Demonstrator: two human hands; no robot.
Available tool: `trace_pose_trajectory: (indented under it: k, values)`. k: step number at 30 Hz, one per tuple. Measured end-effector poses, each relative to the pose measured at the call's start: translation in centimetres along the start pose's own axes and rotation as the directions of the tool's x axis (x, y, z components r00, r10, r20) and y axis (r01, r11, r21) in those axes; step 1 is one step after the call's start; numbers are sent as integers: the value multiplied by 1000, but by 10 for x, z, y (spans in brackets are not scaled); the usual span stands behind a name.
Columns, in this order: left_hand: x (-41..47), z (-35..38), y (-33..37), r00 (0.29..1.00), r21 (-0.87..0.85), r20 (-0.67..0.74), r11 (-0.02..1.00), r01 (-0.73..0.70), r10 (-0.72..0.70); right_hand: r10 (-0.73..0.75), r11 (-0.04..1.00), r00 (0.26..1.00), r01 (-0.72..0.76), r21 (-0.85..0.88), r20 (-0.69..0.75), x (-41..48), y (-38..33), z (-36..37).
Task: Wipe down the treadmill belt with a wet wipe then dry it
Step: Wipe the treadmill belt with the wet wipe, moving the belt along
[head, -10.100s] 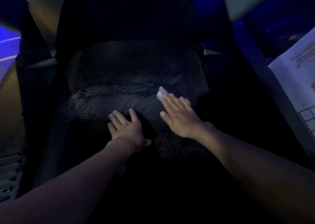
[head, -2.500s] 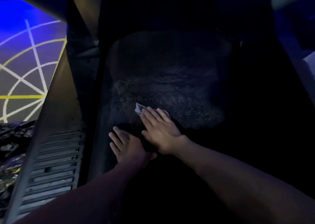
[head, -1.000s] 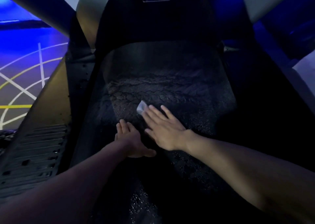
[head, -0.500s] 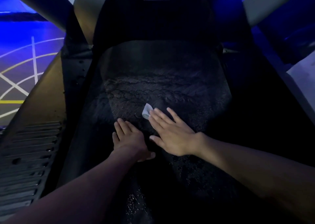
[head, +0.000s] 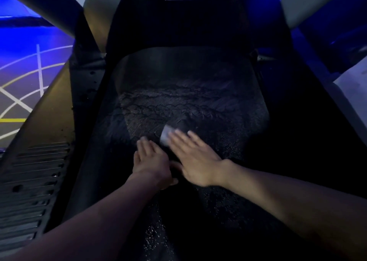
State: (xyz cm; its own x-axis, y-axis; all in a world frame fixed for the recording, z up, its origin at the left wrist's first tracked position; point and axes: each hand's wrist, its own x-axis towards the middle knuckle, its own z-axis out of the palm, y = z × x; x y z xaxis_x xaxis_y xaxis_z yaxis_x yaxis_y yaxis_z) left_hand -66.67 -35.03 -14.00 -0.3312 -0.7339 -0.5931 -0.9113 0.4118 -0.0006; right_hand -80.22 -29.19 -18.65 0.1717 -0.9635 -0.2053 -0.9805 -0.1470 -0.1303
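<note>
The dark treadmill belt (head: 198, 102) fills the middle of the head view, with wavy wet streaks across it. My right hand (head: 193, 157) lies flat on the belt with straight fingers, pressing a small white wet wipe (head: 166, 135) that sticks out past the fingertips. My left hand (head: 152, 161) rests flat on the belt just left of it, fingers straight, nearly touching the right hand. Both hands are slightly blurred.
A ribbed grey side rail (head: 33, 181) runs along the left of the belt and a dark rail (head: 317, 141) along the right. The black motor hood (head: 178, 18) rises at the belt's far end between two grey uprights (head: 309, 0). Blue-lit floor with painted lines (head: 23, 78) lies left.
My right hand and the wipe have slid slightly to the right and toward me across the belt over the last second. The left hand has stayed flat in about the same place.
</note>
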Motion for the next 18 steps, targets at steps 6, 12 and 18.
trace_pose_trajectory:
  k: [6,12,18]
  values:
    - [-4,0,11,996,22,-13,995,-93,93,206,977,979,-205,57,-2,3,37,-13]
    - [1,-8,17,990,-62,129,997,-44,52,111,994,994,-111,13,-13,-18,54,-6]
    - [-3,2,33,998,-49,66,998,26,-22,-53,999,999,53,-4,0,-39,54,3]
